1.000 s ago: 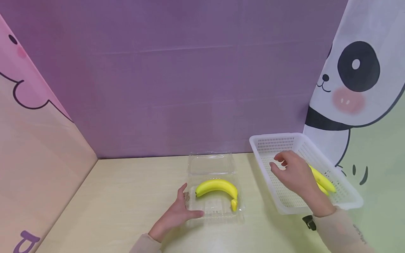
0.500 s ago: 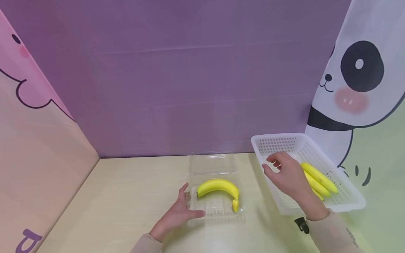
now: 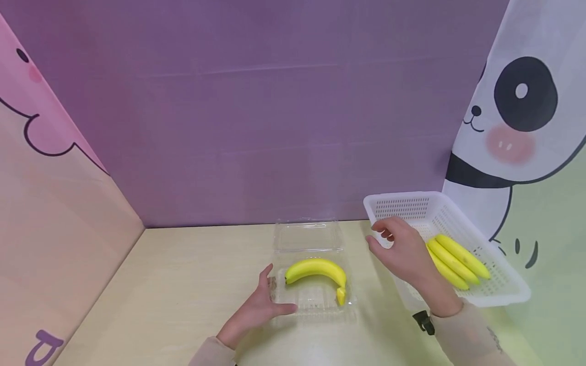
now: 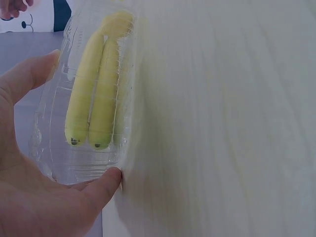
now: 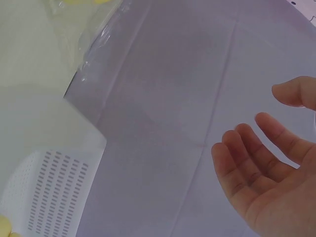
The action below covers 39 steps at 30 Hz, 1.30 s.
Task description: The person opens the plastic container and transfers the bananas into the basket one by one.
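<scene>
A yellow banana [image 3: 316, 269] lies in the clear plastic clamshell box [image 3: 311, 297], whose lid [image 3: 308, 238] is raised at the back. My left hand [image 3: 257, 306] spans the box's left end with thumb and fingers spread, touching it. Through the clear wall in the left wrist view, two yellow banana shapes [image 4: 81, 103] show side by side; whether one is a reflection, I cannot tell. Over the left side of a white basket [image 3: 503, 300] hangs my right hand [image 3: 405, 254], fingers loosely bent and holding nothing. Three bananas [image 3: 453, 262] lie in that basket.
The pale wooden table [image 3: 197, 284] ends at a purple backdrop [image 3: 256, 127]. Printed panels flank it, a panda panel [image 3: 526, 127] on the right behind the basket and a pink-and-cream one [image 3: 59, 193] on the left.
My right hand has moved left across the basket toward its left side, uncovering more of the bananas there. My left hand and the box have stayed in place.
</scene>
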{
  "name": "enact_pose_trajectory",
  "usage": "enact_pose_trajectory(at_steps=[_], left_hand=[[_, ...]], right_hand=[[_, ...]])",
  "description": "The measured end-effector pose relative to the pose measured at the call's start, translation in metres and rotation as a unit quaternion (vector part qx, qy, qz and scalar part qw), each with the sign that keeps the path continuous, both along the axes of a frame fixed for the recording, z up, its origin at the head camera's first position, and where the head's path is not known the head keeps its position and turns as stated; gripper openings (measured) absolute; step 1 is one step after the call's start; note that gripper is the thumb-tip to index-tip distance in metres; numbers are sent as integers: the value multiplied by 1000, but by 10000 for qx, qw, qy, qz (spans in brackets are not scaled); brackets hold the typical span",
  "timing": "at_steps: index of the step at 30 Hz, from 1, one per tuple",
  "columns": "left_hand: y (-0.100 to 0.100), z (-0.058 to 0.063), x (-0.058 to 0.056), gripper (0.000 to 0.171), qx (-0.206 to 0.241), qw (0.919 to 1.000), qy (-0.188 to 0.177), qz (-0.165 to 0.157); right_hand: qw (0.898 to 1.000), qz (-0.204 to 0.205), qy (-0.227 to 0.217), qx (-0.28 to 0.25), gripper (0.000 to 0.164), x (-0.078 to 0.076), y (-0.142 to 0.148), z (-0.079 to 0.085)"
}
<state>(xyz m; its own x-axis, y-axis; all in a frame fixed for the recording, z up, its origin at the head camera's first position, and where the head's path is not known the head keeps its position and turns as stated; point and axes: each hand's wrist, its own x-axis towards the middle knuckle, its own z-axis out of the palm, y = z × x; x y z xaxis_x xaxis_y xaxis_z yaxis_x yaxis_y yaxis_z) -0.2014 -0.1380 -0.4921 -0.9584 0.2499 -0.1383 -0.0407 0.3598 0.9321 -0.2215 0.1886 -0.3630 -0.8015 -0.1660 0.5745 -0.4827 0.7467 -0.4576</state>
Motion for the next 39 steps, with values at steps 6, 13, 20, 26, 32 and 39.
enact_pose_trajectory(at_steps=[6, 13, 20, 26, 32, 39], left_hand=[[0, 3, 1, 125, -25, 10000, 27, 39], [0, 1, 0, 125, -47, 10000, -49, 23], [1, 2, 0, 124, 4, 10000, -30, -3], [0, 2, 1, 125, -28, 10000, -7, 30], [-1, -1, -1, 126, -83, 10000, 1, 35], [-1, -2, -2, 127, -131, 9999, 12, 59]], right_hand=[[9999, 159, -43, -17, 16, 0, -14, 0], [9996, 228, -168, 75, 16, -2, -23, -4], [9993, 346, -97, 56, 16, -5, -31, -7], [9989, 440, -165, 68, 18, -9, -40, -12], [9979, 531, -368, 90, 20, -13, -48, -16], [9969, 646, -417, 153, 20, -22, -58, -25]])
